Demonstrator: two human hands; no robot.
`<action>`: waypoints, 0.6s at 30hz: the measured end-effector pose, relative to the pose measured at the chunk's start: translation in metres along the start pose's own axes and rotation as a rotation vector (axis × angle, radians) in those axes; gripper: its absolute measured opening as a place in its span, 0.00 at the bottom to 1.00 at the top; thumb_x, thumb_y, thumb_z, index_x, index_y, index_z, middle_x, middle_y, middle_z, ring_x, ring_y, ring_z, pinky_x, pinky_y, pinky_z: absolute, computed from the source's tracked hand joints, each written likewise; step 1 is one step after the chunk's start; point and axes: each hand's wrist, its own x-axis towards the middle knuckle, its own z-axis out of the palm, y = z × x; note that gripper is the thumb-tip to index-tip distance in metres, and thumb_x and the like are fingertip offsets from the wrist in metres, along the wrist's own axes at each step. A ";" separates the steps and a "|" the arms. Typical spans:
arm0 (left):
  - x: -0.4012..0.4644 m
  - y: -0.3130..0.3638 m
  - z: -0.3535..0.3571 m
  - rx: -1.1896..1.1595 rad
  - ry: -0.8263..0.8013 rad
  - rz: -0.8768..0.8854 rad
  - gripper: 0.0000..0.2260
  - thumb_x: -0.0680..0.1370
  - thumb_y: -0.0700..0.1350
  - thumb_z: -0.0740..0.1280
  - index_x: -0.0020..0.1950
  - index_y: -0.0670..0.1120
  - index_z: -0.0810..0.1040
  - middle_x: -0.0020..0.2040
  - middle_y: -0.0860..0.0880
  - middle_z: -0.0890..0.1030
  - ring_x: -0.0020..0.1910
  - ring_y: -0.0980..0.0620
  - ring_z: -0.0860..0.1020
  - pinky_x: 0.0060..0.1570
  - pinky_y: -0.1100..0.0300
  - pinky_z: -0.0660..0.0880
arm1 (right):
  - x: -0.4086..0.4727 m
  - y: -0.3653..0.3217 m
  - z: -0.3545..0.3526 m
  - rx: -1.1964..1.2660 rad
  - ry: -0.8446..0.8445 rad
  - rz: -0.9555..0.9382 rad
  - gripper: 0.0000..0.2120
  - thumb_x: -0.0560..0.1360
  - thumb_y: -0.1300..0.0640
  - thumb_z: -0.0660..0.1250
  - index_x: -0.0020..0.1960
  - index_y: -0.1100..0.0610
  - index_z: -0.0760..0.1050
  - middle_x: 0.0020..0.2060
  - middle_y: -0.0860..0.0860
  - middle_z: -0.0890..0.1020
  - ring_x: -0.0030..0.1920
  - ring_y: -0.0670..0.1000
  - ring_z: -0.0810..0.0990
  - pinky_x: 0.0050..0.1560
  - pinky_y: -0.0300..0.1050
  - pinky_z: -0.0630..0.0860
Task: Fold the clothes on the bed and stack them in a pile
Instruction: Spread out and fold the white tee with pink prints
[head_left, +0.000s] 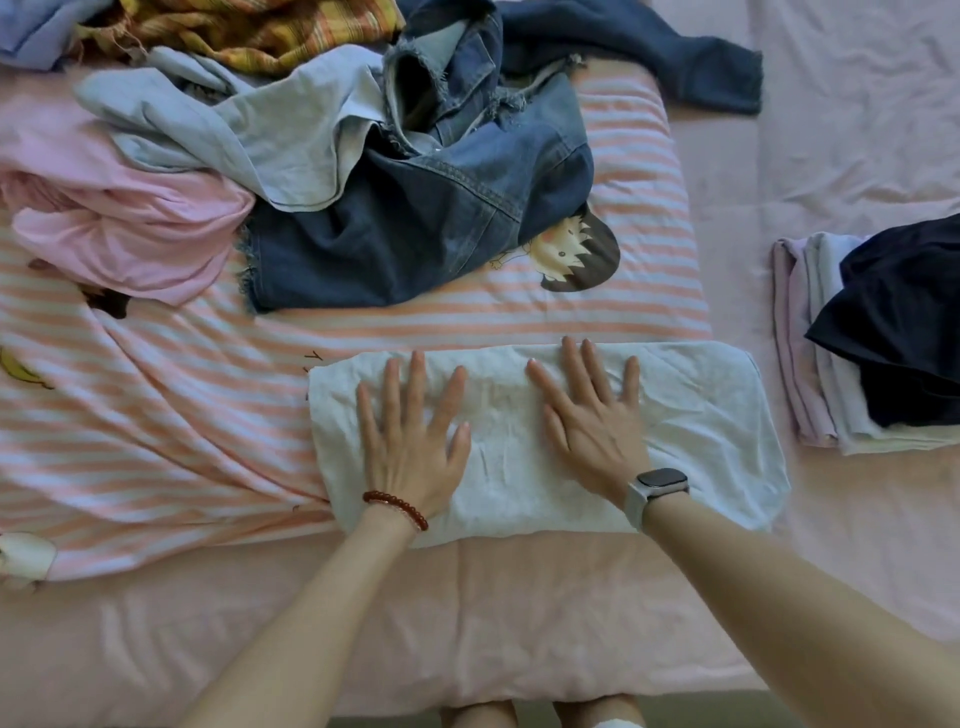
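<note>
Head view: left hand (410, 441) and right hand (592, 421) lie flat with fingers spread on the folded pale garment (717, 415), probably pressing creases out. The pile (810, 395) waits right of the right hand; unfolded clothes (415, 228) lie beyond both.

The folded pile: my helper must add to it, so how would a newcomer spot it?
Look to the right side of the pink bed sheet, away from the heap of loose clothes. The folded pile lies there, pale flat layers topped by a dark navy garment.
</note>
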 end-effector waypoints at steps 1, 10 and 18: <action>0.004 -0.007 0.008 0.003 -0.015 -0.035 0.27 0.76 0.56 0.51 0.74 0.55 0.52 0.75 0.41 0.57 0.74 0.40 0.52 0.69 0.36 0.49 | 0.005 0.011 0.004 0.008 0.009 0.058 0.23 0.80 0.46 0.43 0.71 0.40 0.36 0.72 0.47 0.34 0.72 0.49 0.32 0.68 0.61 0.29; 0.003 -0.038 0.026 -0.041 -0.086 -0.239 0.29 0.75 0.60 0.45 0.74 0.52 0.45 0.76 0.46 0.43 0.75 0.43 0.43 0.72 0.39 0.43 | -0.005 0.138 0.024 0.452 0.088 0.699 0.24 0.81 0.48 0.42 0.76 0.46 0.41 0.76 0.52 0.43 0.76 0.53 0.42 0.72 0.57 0.40; -0.057 0.062 0.024 -0.123 -0.140 -0.007 0.28 0.77 0.64 0.45 0.74 0.61 0.41 0.77 0.50 0.41 0.75 0.42 0.44 0.68 0.32 0.41 | -0.072 0.159 0.031 0.644 0.161 0.774 0.15 0.78 0.53 0.57 0.56 0.64 0.70 0.48 0.61 0.76 0.51 0.61 0.73 0.52 0.52 0.69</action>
